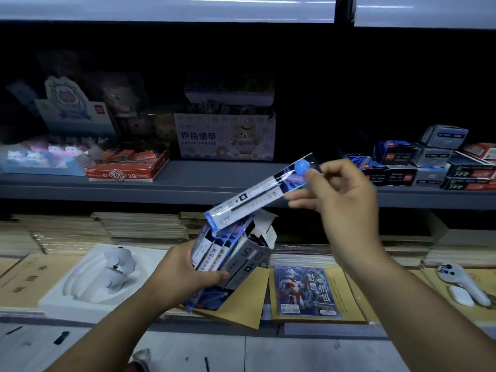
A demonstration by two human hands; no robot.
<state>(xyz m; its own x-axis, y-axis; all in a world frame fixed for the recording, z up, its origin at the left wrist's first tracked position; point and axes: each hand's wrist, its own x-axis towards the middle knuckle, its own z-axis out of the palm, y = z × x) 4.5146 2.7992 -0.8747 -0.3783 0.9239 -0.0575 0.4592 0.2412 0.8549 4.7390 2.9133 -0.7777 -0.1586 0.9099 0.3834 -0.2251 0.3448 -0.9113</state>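
My left hand [188, 272] grips an opened grey and blue box [249, 257] that holds several long pen packets [214, 251] standing on end, in front of the lower shelf. My right hand [346, 191] pinches the top end of one long blue and white pen packet [257, 191] between thumb and fingers. That packet slants down to the left, with its lower end just above the box's open flaps.
The grey middle shelf [220, 178] carries a finger bandage box [225, 136], a red 2B pencil box [126, 165], a tray of small toys [37, 159] and stacked dark boxes [434, 162]. Below lie brown envelopes [236, 310], a white tray with a bear figure [118, 267], a card pack [306, 291] and a white handheld device [461, 285].
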